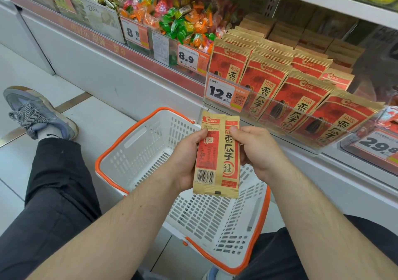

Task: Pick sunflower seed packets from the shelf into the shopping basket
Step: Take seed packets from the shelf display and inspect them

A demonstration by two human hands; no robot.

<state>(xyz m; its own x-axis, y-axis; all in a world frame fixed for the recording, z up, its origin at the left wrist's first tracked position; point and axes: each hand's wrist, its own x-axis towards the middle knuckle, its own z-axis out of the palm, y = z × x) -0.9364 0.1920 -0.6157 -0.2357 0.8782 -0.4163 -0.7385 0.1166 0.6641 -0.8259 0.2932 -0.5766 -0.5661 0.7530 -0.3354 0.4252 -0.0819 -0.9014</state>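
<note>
A red and tan sunflower seed packet (217, 161) is held upright above the white shopping basket with orange rim (120, 141). My left hand (185, 157) grips its left edge, thumb on the printed back. My right hand (258, 150) grips its right edge, thumb near the top. The packet shows its back side with a barcode at the bottom. Several rows of matching seed packets (295, 98) stand on the shelf to the upper right, behind a clear plastic rail. I see nothing lying inside the basket.
A price tag reading 12.8 (221, 94) hangs on the shelf rail. Bins of wrapped candies (176, 19) fill the shelf to the left. My left leg in dark trousers and a grey sneaker (38, 113) stretches over the tiled floor at left.
</note>
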